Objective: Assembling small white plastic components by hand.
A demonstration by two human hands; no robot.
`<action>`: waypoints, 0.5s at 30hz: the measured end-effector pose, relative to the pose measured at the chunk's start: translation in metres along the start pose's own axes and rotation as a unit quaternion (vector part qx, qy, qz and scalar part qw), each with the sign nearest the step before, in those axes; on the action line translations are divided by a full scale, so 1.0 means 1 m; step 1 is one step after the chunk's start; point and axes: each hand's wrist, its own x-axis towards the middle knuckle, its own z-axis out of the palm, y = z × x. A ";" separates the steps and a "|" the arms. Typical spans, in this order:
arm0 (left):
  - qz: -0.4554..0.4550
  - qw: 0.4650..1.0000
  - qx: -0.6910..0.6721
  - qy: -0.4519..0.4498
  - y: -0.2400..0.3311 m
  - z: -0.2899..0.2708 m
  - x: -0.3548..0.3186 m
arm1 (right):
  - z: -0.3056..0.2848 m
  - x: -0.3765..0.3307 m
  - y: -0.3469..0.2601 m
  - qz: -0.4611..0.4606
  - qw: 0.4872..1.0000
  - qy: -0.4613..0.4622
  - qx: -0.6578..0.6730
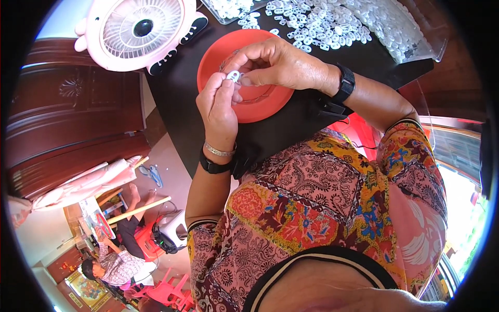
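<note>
Right over the red bowl (260,106) now, both hands are working together. The left hand (218,106) comes up from below, fingers curled closed, thumb and forefinger pinching a small white plastic piece (234,76). The right hand (278,65) reaches in from the far side of the bowl, its fingertips closed on that same piece, so the little part is held between the two hands just above the bowl's near rim. Whether anything lies inside the bowl is hard to tell, the hands cover most of it.

The bowl sits on a black counter (176,93). Beyond the bowl, toward the top edge, a big scatter of white plastic pieces (322,23) spreads over the counter, and a clear tray (231,10) holding more of them stands beside that heap. Left of the bowl, a pink and white desk fan (140,31) faces upward at the counter's corner.

Each wrist wears a black band (344,84), and the left wrist also carries a silver bracelet (219,151), just below the bowl. A bright patterned blouse (312,208) fills the lower part of the view.

Far below and left of the bowl, down on the floor level, another person (117,265) sits among red plastic stools (166,288), well apart from the counter.
</note>
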 end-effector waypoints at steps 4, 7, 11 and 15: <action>-0.002 1.000 0.022 0.011 0.003 0.002 0.000 | 0.000 0.000 -0.002 -0.001 1.000 -0.003 -0.009; -0.002 0.999 0.036 0.016 0.003 0.003 -0.001 | 0.001 -0.001 -0.006 0.011 1.000 -0.004 -0.017; -0.002 0.999 0.038 0.016 0.002 0.002 -0.001 | 0.002 -0.002 -0.006 0.013 0.999 0.005 -0.029; 0.005 0.999 0.041 0.013 0.001 0.002 -0.001 | 0.002 -0.003 -0.006 0.016 0.999 -0.001 -0.033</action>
